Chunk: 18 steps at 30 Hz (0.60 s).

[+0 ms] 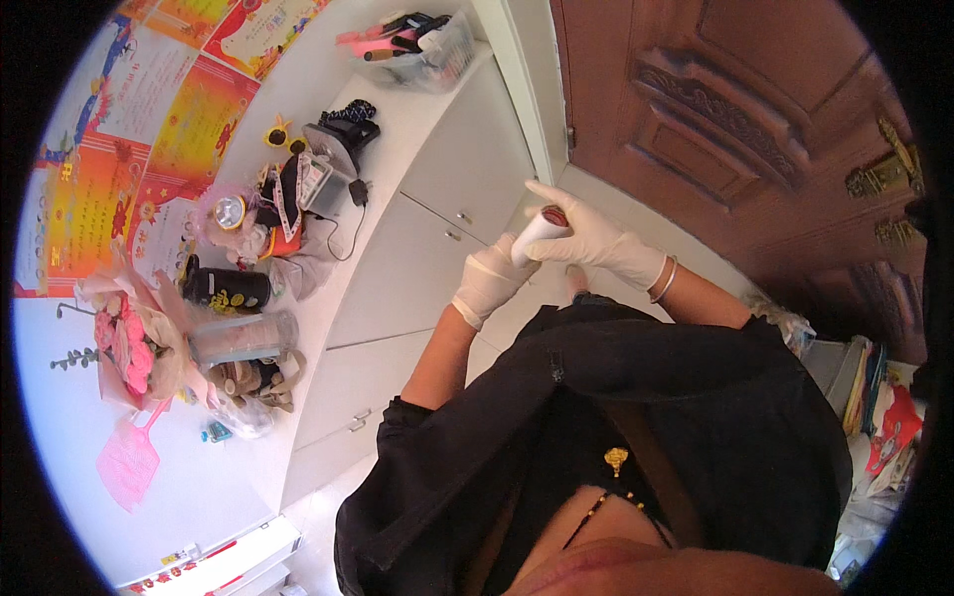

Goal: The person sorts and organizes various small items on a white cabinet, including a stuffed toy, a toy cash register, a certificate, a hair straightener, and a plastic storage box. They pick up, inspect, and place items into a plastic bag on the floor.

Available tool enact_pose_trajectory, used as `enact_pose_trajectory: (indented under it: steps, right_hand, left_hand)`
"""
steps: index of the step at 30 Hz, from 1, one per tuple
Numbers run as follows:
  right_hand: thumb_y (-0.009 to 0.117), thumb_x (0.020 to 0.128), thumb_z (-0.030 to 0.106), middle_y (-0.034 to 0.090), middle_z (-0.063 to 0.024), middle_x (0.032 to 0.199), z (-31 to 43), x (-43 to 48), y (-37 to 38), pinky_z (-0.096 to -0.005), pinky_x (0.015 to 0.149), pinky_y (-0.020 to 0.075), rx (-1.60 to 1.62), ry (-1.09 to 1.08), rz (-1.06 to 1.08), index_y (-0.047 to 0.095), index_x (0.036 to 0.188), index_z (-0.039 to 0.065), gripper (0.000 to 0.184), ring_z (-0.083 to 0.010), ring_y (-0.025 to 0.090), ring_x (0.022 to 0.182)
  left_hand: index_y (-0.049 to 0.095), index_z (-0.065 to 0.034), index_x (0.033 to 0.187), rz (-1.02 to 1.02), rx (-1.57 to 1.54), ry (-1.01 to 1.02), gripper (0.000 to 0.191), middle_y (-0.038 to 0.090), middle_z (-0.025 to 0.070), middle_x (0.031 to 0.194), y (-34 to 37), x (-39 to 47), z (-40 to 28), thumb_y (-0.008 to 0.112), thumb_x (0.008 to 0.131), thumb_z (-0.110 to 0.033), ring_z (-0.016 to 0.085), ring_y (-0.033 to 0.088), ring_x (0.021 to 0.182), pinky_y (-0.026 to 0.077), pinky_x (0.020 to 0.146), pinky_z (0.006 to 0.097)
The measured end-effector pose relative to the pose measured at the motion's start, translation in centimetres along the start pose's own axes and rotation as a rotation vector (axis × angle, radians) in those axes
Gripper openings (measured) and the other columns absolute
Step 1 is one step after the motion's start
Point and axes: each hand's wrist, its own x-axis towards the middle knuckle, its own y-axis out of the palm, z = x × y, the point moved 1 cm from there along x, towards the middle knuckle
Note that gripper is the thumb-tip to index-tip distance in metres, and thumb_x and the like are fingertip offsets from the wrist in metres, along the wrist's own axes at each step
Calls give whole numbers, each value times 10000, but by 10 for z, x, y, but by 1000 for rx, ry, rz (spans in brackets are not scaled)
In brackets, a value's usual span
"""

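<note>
A white roll with a reddish-brown ring at its upper end is held out in front of my body; it resembles a lint roller. My left hand, in a pale thin glove, is closed around its lower end, and any handle there is hidden. My right hand, gloved the same way, holds the roll from the right. Its thumb lies across the white surface near the lower end, while the index finger sticks out past the top. A silver bangle circles my right wrist.
On the left, a white cabinet carries a clear bin, a flashlight, a black cup, a wrapped bouquet and a cable. Beyond my right hand stands a brown panelled door. A pink fly swatter hangs left.
</note>
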Motion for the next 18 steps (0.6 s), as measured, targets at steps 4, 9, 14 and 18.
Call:
enact_pose_trajectory:
  steps: [4,9,14,18]
  right_hand:
    - [849,783,284,659,-169,1139,-13,-43,-4,-345,903,539,-308,254,-60,510,1369,-21,742,-225,657,1017]
    - [817,813,200,673,-109,1026,-15,-101,-27,-271,693,561,69,324,-181,598,1161,-11,463,-139,671,842]
    - [789,858,164,677,-77,1000,-9,-154,-68,-273,714,560,136,260,-223,618,1175,20,389,-119,669,836]
    - [802,848,224,672,-92,1031,-22,-225,-123,-282,747,556,117,121,-207,613,1212,17,459,-138,658,907]
  left_hand:
    - [625,-52,991,171,135,76,407,698,184,787,3,-19,-31,744,829,-406,369,697,705,548,659,464]
    - [601,-41,1254,339,-215,126,625,720,177,908,8,-23,-83,767,799,-436,298,724,790,559,740,425]
    - [603,-95,1290,597,-325,-5,580,719,184,984,22,-17,-128,734,833,-427,331,716,868,558,785,417]
    - [676,-105,1132,412,141,259,429,715,203,972,72,-4,-188,728,851,-426,353,710,872,565,758,435]
